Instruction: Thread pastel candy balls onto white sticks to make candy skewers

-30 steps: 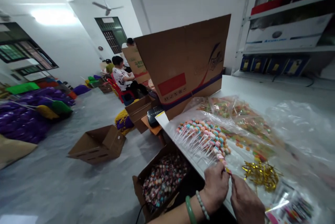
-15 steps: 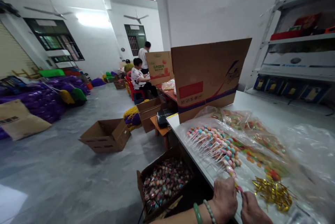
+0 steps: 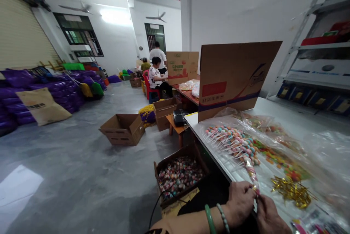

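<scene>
A wrapped candy stick (image 3: 251, 173), pink and white in clear film, rises from between my two hands at the table's edge. My left hand (image 3: 241, 202), with a green bangle and a bead bracelet on its wrist, pinches the lower end, where a bit of gold shows. My right hand (image 3: 269, 214) closes on the same end just beside it. Past the stick lies a pile of pastel ball candies on white sticks (image 3: 232, 141). Gold twist ties (image 3: 292, 192) lie in a heap to the right of my hands.
A box of small wrapped candies (image 3: 180, 175) stands below the table's left edge. Clear bags with gummy candies (image 3: 276, 153) cover part of the white table (image 3: 273, 106). An upright cardboard sheet (image 3: 235, 77) stands behind. An open carton (image 3: 123, 130) is on the floor; people sit and stand farther back.
The view has swung left, so the scene sits farther right. Both hands remain together at the stick's lower end, and more of the wrapped stick shows above them.
</scene>
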Available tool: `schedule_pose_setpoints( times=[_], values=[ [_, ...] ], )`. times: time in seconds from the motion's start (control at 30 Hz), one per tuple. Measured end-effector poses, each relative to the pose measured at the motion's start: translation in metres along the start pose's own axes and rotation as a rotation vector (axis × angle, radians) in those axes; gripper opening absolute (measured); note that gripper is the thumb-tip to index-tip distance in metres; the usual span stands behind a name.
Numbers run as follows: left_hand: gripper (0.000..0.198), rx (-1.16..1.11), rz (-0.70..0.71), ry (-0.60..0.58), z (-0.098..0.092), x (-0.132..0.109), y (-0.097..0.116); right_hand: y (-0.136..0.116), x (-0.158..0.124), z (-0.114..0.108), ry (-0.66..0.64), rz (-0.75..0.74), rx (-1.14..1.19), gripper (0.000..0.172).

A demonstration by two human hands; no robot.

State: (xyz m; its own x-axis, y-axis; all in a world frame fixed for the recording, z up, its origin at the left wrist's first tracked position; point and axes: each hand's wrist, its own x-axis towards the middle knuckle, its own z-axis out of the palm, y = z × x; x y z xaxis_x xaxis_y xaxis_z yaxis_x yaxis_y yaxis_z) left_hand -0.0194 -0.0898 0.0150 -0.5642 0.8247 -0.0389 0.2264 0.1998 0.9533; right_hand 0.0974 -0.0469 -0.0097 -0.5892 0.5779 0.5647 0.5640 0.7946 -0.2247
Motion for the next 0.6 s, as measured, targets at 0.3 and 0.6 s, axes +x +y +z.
schedule_pose_setpoints(
  times=[0.3,0.6],
  values=[
    [0.027,0.293,0.195,0.149,-0.008,-0.004,-0.001,-0.018,0.001,-0.007,0.086,0.119,0.187,0.028],
    [0.025,0.273,0.097,0.152,0.000,0.010,-0.005,-0.013,0.003,0.003,-0.113,0.332,0.384,0.022]
  ],
)
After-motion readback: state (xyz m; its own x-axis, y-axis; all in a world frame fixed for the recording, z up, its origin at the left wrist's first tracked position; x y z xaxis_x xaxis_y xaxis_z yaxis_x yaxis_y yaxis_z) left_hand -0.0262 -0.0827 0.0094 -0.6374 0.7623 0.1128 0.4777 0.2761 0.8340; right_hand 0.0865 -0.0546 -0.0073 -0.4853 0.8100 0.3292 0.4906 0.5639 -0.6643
